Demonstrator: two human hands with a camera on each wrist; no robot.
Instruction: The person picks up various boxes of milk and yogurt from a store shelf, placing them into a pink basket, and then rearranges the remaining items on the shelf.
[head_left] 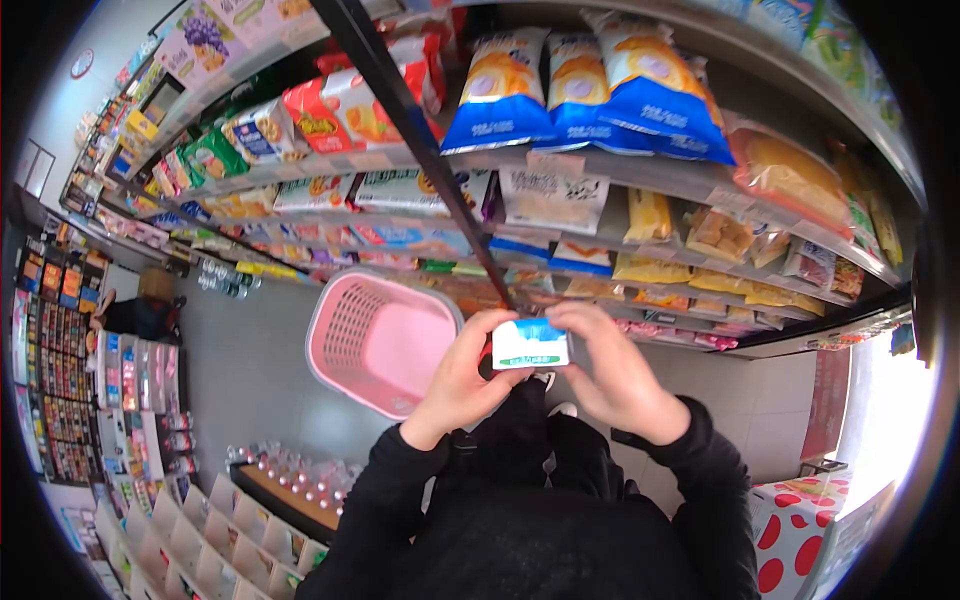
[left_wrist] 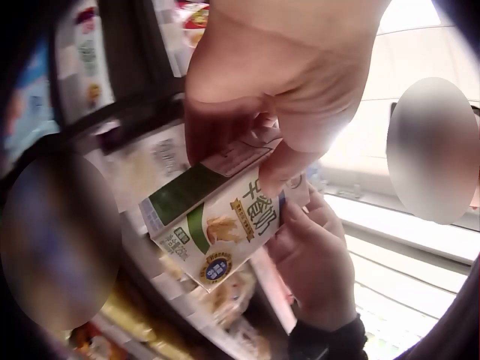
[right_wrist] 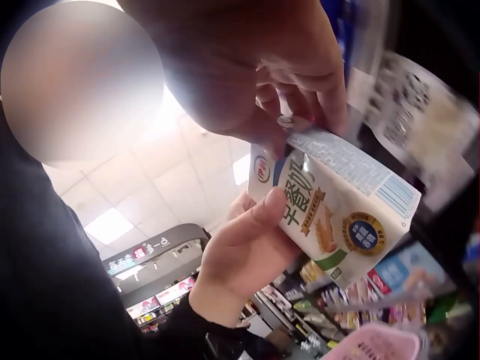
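Both hands hold a small milk carton (head_left: 530, 345) in front of the body, white with blue and green parts. My left hand (head_left: 465, 375) grips one end and my right hand (head_left: 615, 375) the other. In the left wrist view the carton (left_wrist: 229, 225) shows a printed front and a dark green side, with the left thumb lying on the front. From the right wrist the carton (right_wrist: 337, 214) shows a barcode on its narrow side and a round blue badge, the right hand (right_wrist: 240, 67) above and the left hand (right_wrist: 247, 251) below.
A pink shopping basket (head_left: 390, 340) stands on the grey floor (head_left: 240, 350) left of the hands. Shelves (head_left: 500, 165) with snack bags and boxes rise ahead. Clustered bottles (head_left: 310, 475) stand at lower left, and a spotted red-and-white box (head_left: 790, 540) at lower right.
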